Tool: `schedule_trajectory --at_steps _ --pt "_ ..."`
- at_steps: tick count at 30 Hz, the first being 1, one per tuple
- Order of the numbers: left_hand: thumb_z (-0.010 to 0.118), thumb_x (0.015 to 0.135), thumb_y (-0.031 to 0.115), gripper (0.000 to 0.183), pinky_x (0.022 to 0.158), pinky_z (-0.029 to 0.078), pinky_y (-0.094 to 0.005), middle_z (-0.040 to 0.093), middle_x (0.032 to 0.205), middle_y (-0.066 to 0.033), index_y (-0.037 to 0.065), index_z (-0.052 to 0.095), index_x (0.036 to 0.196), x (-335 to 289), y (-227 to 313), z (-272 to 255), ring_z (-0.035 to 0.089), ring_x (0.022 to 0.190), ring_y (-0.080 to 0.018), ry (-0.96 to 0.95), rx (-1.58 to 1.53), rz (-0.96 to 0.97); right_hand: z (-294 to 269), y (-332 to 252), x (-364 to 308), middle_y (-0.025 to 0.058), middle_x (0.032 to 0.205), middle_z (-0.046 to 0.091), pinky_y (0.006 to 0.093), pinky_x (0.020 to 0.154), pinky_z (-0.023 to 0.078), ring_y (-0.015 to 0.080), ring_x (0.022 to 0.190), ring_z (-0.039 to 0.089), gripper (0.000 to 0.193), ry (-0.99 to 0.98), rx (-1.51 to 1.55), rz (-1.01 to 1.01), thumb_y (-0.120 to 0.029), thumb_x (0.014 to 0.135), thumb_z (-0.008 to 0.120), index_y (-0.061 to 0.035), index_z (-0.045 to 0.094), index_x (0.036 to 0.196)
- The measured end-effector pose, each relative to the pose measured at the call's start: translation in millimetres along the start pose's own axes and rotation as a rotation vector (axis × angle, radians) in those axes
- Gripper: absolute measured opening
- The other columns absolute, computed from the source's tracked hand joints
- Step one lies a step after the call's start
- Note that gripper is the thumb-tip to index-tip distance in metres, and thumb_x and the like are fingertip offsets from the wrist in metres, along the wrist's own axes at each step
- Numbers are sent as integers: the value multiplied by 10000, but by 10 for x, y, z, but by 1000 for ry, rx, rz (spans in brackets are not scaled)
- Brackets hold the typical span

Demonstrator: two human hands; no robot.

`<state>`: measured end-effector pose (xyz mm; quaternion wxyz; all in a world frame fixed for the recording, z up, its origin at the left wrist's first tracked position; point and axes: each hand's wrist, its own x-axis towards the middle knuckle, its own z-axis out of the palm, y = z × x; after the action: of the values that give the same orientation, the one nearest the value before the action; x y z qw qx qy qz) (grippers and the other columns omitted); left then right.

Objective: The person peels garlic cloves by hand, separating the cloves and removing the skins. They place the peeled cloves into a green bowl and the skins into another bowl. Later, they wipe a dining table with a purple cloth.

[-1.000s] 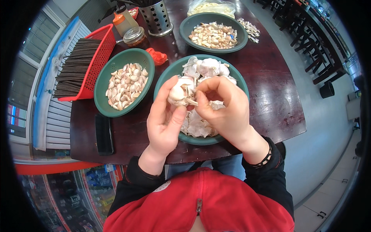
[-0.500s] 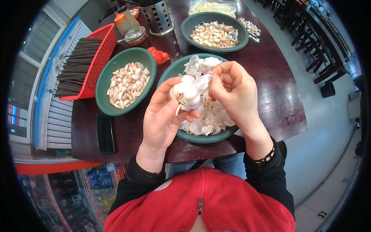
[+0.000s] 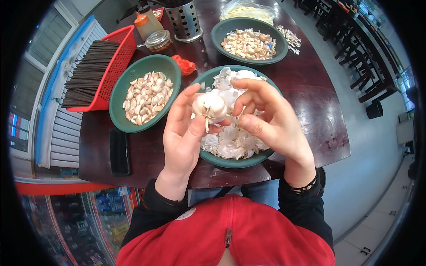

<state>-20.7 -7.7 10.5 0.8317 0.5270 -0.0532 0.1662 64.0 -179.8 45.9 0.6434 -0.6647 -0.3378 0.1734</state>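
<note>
The middle green bowl (image 3: 235, 164) holds garlic skins (image 3: 233, 144); the left green bowl (image 3: 133, 73) and the far green bowl (image 3: 217, 36), making three, hold many cloves (image 3: 148, 97). Above the middle one, the left hand (image 3: 181, 144), fingers curled, holds one garlic bulb (image 3: 213, 105). The right hand (image 3: 277, 128), half open, grips nothing visible, and partly hides this bowl.

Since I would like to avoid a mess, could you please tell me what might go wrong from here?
The garlic bulb might slip, as only the left hand seems to hold it while the right hand is open beside it. Loose skins in the green bowl beneath the hands could spill if bumped. The flat black object near the edge of the table may fall if brushed.
</note>
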Motion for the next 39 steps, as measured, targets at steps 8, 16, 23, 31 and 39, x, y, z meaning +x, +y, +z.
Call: schedule_trajectory --at_steps 8,16,23,31,39 --pt "528 953 212 562 776 568 -343 500 1266 -146 18 275 1415 -12 2 -21 637 961 -297 -328 -314 -141 170 175 83 66 738 601 256 583 451 129 615 543 35 253 -121 -204 -25 883 589 -12 603 913" --pt "581 920 152 520 763 565 -329 515 1204 -121 9 354 1366 20 -19 -20 627 972 -238 50 144 174 59 109 143 130 1069 583 373 807 473 305 1010 571 383 175 -689 -486 114 731 552 -48 615 1072" --pt "607 863 -42 544 918 477 -292 490 1205 -101 -5 369 1351 -42 -71 -6 555 1123 -204 -48 330 224 85 76 89 87 954 578 266 619 463 181 794 563 266 193 -534 -625 73 739 673 -19 609 980" --pt "609 875 19 559 849 492 -296 508 1179 -123 2 359 1375 -7 -76 1 578 1015 -179 -54 148 190 -14 113 133 55 787 573 278 531 421 179 638 543 155 342 -494 -409 -46 738 734 -34 596 806" --pt "654 768 -85 621 832 498 -296 610 1076 -109 12 434 1340 29 -50 -7 620 940 -170 -23 650 327 -27 107 118 74 811 612 305 577 483 212 701 605 268 155 -678 -710 15 672 732 -29 679 931"
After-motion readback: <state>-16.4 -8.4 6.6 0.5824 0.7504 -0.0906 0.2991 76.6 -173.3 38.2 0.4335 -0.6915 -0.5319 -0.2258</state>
